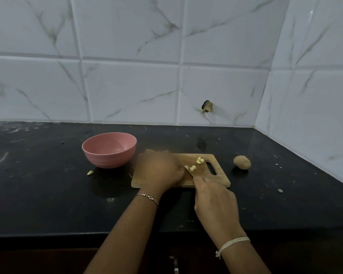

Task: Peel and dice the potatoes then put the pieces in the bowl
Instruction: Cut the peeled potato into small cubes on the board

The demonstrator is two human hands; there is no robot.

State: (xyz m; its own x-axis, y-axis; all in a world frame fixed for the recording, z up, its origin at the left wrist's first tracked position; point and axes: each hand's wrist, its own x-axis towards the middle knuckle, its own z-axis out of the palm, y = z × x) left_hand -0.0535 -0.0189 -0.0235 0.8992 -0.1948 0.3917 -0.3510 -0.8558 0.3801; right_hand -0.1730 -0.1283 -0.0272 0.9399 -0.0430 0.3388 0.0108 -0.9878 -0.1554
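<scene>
Your right hand [214,202] is gripping a knife [189,172] at the near edge of the cutting board [216,180], with the blade pointing away between your hands. Your left hand [160,171] is curling, blurred, over the board's left half; I cannot tell what it is holding. Potato pieces [193,168] are lying just right of its fingertips. Farther off, a whole potato [242,162] is sitting right of the board and the bowl [109,161] is standing to its left.

Thin chain bracelet [147,197] on left wrist, white thread [234,242] on right.
</scene>
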